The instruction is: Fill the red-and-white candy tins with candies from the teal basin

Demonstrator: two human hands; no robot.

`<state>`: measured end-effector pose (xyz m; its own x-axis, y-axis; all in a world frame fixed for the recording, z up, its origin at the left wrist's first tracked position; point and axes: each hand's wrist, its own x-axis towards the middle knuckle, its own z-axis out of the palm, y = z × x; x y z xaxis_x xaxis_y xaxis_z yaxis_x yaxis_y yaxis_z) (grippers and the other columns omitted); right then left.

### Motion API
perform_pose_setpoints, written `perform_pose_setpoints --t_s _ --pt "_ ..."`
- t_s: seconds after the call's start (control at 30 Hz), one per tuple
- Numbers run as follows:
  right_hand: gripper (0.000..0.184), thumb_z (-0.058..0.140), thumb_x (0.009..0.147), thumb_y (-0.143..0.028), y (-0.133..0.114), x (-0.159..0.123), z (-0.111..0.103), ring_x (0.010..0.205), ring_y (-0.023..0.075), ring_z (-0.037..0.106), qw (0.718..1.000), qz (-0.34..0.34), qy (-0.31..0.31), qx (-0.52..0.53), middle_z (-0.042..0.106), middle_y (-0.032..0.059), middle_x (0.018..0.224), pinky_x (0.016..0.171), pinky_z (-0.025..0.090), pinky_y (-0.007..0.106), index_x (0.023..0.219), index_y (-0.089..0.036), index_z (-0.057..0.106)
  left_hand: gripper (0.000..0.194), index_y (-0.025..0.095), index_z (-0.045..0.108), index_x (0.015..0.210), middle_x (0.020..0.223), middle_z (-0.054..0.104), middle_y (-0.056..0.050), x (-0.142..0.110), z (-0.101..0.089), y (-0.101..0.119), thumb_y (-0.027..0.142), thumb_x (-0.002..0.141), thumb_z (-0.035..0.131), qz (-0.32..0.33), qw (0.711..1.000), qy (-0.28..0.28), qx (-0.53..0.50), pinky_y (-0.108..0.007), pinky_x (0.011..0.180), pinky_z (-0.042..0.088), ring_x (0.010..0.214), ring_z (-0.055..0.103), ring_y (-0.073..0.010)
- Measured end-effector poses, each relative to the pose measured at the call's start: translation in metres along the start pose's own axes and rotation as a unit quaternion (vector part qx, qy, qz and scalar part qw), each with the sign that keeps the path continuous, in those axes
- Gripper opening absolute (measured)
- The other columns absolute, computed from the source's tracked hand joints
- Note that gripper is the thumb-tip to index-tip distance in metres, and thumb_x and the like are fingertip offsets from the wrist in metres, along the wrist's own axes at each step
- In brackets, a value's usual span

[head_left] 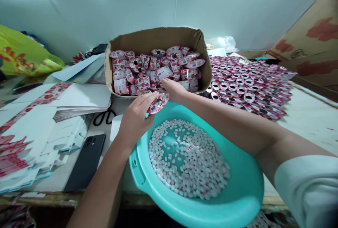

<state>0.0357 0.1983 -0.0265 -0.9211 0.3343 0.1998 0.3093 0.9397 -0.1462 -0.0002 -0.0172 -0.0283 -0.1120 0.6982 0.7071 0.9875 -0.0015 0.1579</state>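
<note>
My left hand [139,113] is closed around a small red-and-white printed candy packet [158,103] with an oval end turned toward me. Just beyond it, my right hand [174,90] is at the front edge of a cardboard box [155,35], its fingers mostly hidden from view. Many similar filled-looking packets [144,62] lie jumbled in that box. Below both hands, a turquoise plastic basin [243,185] holds a spread of small white oval candies [195,161].
Packets with dark openings stand massed [245,83] on the right. At left are stacked white printed card sheets [81,96], black scissors [104,115], a dark phone [86,161] and a yellow bag [23,55]. A large carton [311,44] stands far right.
</note>
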Motion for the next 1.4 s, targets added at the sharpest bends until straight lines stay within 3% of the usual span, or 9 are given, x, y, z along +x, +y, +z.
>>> perform_pose_setpoints --t_s 0.3,0.47,0.6,0.67,1.4 --pt "0.031 0.058 0.094 -0.034 0.002 0.004 0.003 0.113 0.0259 0.061 1.000 -0.002 0.000 0.005 0.062 0.0160 0.122 0.092 0.048 0.033 0.116 -0.013 0.054 0.043 0.020 0.055 0.135 0.136 0.063 -0.009 -0.001 0.001 0.000 0.020 0.092 0.054 -0.037 0.999 -0.007 -0.008 -0.037 0.112 0.045 0.127 0.057 -0.0214" --pt "0.031 0.058 0.093 -0.031 0.005 0.006 0.008 0.114 0.0263 0.061 1.000 -0.005 0.011 0.007 0.062 0.0157 0.124 0.091 0.049 0.033 0.118 -0.013 0.054 0.047 0.020 0.055 0.135 0.136 0.062 -0.009 -0.001 0.000 -0.002 0.018 0.088 0.057 -0.049 0.998 0.024 -0.020 -0.038 0.111 0.045 0.126 0.057 -0.0219" --pt "0.030 0.055 0.095 -0.035 0.008 0.008 0.013 0.112 0.0276 0.062 1.000 -0.004 0.026 0.010 0.063 0.0164 0.124 0.090 0.049 0.035 0.116 -0.014 0.055 0.049 0.017 0.060 0.130 0.132 0.065 -0.010 0.000 0.001 -0.006 0.008 0.082 0.057 -0.041 0.995 -0.087 -0.014 -0.041 0.110 0.046 0.123 0.059 -0.0241" --pt "0.029 0.055 0.095 -0.036 0.009 0.009 0.015 0.112 0.0279 0.062 0.999 -0.004 0.031 0.011 0.064 0.0164 0.123 0.089 0.049 0.035 0.115 -0.015 0.055 0.050 0.015 0.063 0.127 0.130 0.066 -0.011 0.000 0.003 -0.007 0.004 0.079 0.056 -0.046 0.993 -0.109 -0.010 -0.042 0.110 0.047 0.121 0.059 -0.0245" --pt "0.032 0.057 0.094 -0.035 0.010 0.010 0.016 0.114 0.0285 0.061 0.999 -0.012 0.028 0.021 0.064 0.0169 0.124 0.092 0.048 0.035 0.118 -0.014 0.055 0.056 0.017 0.059 0.129 0.131 0.064 -0.010 0.000 0.003 -0.005 0.002 0.076 0.054 -0.084 0.992 -0.093 -0.034 -0.044 0.109 0.047 0.122 0.059 -0.0254"
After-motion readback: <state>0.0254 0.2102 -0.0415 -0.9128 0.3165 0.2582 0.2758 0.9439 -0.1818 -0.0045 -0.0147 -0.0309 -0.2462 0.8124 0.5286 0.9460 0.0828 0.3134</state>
